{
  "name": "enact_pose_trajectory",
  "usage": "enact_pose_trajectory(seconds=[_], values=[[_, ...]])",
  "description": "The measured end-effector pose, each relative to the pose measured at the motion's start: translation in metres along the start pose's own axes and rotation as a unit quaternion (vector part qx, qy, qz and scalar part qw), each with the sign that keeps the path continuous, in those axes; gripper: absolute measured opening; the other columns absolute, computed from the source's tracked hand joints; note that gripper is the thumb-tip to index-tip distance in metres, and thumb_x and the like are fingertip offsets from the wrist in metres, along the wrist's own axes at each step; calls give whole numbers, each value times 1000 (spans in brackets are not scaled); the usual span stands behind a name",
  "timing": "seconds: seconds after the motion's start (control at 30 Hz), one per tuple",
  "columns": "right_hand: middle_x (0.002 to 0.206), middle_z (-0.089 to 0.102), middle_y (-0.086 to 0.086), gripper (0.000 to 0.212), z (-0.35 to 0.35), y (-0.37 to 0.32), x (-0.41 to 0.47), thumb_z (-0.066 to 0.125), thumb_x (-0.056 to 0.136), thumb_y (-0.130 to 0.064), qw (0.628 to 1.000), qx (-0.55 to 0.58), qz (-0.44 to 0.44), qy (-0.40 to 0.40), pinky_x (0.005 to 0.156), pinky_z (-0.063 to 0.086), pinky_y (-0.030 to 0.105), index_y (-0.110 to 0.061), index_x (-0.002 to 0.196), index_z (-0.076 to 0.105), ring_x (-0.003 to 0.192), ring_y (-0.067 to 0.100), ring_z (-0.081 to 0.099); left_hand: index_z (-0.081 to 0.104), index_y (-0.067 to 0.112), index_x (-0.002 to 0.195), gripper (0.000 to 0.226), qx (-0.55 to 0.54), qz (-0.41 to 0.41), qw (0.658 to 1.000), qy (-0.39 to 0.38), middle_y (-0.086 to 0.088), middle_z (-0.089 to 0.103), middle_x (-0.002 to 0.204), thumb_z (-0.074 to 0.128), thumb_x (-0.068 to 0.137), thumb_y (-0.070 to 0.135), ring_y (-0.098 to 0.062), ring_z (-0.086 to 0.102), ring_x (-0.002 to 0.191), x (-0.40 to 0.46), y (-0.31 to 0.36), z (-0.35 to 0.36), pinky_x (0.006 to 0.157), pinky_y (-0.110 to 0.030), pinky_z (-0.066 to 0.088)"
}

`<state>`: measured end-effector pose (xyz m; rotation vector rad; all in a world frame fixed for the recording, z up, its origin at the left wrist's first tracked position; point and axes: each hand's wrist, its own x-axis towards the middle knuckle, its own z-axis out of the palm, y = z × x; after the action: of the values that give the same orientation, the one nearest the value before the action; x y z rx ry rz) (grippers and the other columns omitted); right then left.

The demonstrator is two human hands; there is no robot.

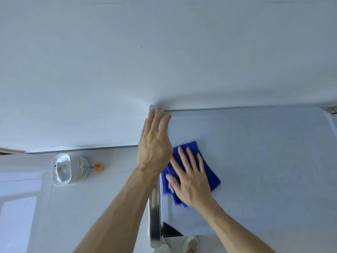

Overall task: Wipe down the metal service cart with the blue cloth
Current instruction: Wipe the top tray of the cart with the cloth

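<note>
right hand (191,181) flat on blue cloth (209,172) | near cart (264,161) left edge

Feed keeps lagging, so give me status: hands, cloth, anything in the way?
Right hand flat on blue cloth, pressing it on cart top. Left hand open over cart handle rail. Nothing blocking the top.

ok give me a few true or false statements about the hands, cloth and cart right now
1. The right hand lies flat on the cloth. True.
2. The cloth is red. False: it is blue.
3. The left hand grips the cloth. False: its fingers are straight, up by the cart rail at the far corner.
4. The cloth lies on the cart's top. True.
5. A stack of plates sits on the cart. False: it stands on the floor to the cart's left.
</note>
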<state>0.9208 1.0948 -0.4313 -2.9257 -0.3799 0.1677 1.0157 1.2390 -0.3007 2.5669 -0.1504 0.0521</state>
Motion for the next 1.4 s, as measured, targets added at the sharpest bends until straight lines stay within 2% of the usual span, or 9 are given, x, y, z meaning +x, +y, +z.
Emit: enact_pose_trajectory(seconds=[0.2, 0.5, 0.67, 0.83, 0.97, 1.1, 1.17, 1.27, 1.4], values=[[167, 13, -1, 64, -6, 44, -1, 33, 100, -62, 997, -22, -75, -16, 120, 21, 53, -37, 157, 19, 154, 23, 13, 44, -2, 142, 69, -41, -15, 999, 32, -17, 38, 154, 38, 75, -19, -31, 25, 149, 4, 0, 1, 119, -42, 31], [162, 27, 13, 65, -21, 20, 141, 34, 98, -61, 992, -12, 117, 47, 120, 15, 58, -27, 154, 34, 149, 36, 22, 45, -7, 141, 58, -25, -23, 999, 30, -19, 41, 152, 30, 85, -3, -33, 27, 148, 5, -3, 2, 118, -45, 33], [164, 25, 8, 63, -8, 4, 73, 36, 99, -56, 998, 9, -61, 27, 118, 21, 58, -29, 155, 29, 152, 33, 18, 46, -7, 140, 60, -14, -31, 999, 21, -18, 38, 154, 40, 81, -17, -31, 25, 149, 3, 0, 1, 118, -44, 31], [167, 16, -2, 64, -8, 63, 1, 36, 99, -60, 988, -7, -152, -3, 121, 19, 53, -37, 157, 20, 154, 25, 14, 44, -4, 143, 64, -10, -34, 999, 24, -13, 34, 158, 41, 81, -18, -25, 21, 151, 1, 2, 1, 120, -40, 29], [162, 30, 3, 60, -30, 116, 56, 45, 96, -56, 998, -33, -41, 35, 120, 23, 53, -32, 151, 40, 149, 29, 28, 45, -2, 142, 64, -4, -35, 999, 18, -12, 36, 157, 41, 80, -19, -24, 22, 151, 3, 3, 2, 117, -42, 33], [163, 25, 10, 65, -37, 100, 111, 37, 98, -59, 989, -39, 134, 44, 121, 16, 56, -27, 154, 32, 151, 34, 21, 49, -2, 138, 60, 14, -33, 999, 17, -13, 39, 155, 41, 81, -18, -27, 26, 149, 7, 5, 1, 110, -45, 43], [163, 26, 13, 65, -31, 74, 115, 34, 99, -58, 985, -28, 159, 62, 120, 15, 58, -25, 154, 33, 150, 37, 22, 51, -2, 137, 58, 25, -31, 999, 13, -13, 38, 155, 40, 81, -17, -27, 26, 149, 6, 5, 1, 111, -45, 42], [163, 28, 10, 62, -17, 53, 81, 34, 100, -57, 998, -18, 29, 55, 120, 18, 58, -27, 154, 33, 150, 36, 22, 52, -3, 134, 57, 31, -19, 999, 4, -14, 38, 155, 39, 81, -18, -29, 25, 149, 2, 3, 0, 113, -45, 39], [166, 18, 0, 63, -12, 90, 17, 35, 100, -59, 993, -20, -120, 12, 120, 20, 55, -35, 157, 23, 154, 25, 13, 52, -1, 135, 57, 26, -27, 999, -1, -12, 36, 156, 40, 81, -18, -26, 23, 150, 3, 5, -1, 109, -47, 43]])
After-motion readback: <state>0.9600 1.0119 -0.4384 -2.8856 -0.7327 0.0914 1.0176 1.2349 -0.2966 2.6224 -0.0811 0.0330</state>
